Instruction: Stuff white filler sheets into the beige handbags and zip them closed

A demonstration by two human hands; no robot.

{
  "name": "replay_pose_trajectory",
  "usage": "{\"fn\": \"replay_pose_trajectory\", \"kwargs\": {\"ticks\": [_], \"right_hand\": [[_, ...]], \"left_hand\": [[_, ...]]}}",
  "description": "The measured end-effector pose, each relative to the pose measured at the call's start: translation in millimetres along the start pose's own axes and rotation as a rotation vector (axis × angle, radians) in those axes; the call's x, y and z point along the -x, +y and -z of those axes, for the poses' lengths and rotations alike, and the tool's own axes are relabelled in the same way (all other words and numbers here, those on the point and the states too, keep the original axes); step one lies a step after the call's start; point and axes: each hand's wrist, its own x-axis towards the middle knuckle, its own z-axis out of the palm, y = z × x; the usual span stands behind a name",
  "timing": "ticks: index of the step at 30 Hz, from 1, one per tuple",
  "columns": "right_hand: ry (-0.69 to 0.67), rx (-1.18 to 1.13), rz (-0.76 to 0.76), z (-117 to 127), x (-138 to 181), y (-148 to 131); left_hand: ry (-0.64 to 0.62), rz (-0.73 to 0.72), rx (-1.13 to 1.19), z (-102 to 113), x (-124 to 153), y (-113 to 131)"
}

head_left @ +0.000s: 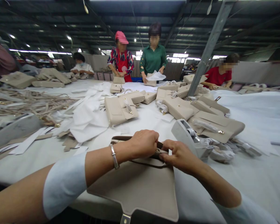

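A beige handbag (pixel 140 183) lies in front of me, its flap folded toward my body and a metal clasp at the flap's edge. My left hand (pixel 146 141) is closed over the bag's opening, knuckles up; whatever its fingers hold is hidden. At the right end of the opening, my right hand (pixel 177 154) pinches the bag's edge between thumb and fingers, beside a zipper (pixel 158 150). The inside of the bag is mostly out of sight.
A grey tape dispenser (pixel 185 133) stands right of the bag. Beyond it are piled beige handbags (pixel 217 123). White paper sheets (pixel 88 116) and straps (pixel 30 105) cover the left side. A slanted metal post (pixel 210 46) rises behind. Several people work across the table.
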Motion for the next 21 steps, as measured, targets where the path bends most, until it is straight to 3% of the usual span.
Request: {"fn": "replay_pose_trajectory", "kwargs": {"ticks": [4,11,15,21], "right_hand": [[0.042,0.052,0.003,-0.6,3.9,-0.6],[0.018,0.021,-0.003,-0.8,0.8,-0.5],[0.009,0.031,0.011,-3.2,-0.7,-2.1],[0.0,-0.008,0.034,-7.2,2.4,3.6]], "left_hand": [[0.059,0.143,0.027,2.9,5.6,-22.2],[0.155,0.321,0.017,17.9,46.6,-92.4],[0.198,0.235,0.205,17.2,64.6,-110.6],[0.254,0.197,0.461,0.2,67.0,-120.7]]}}
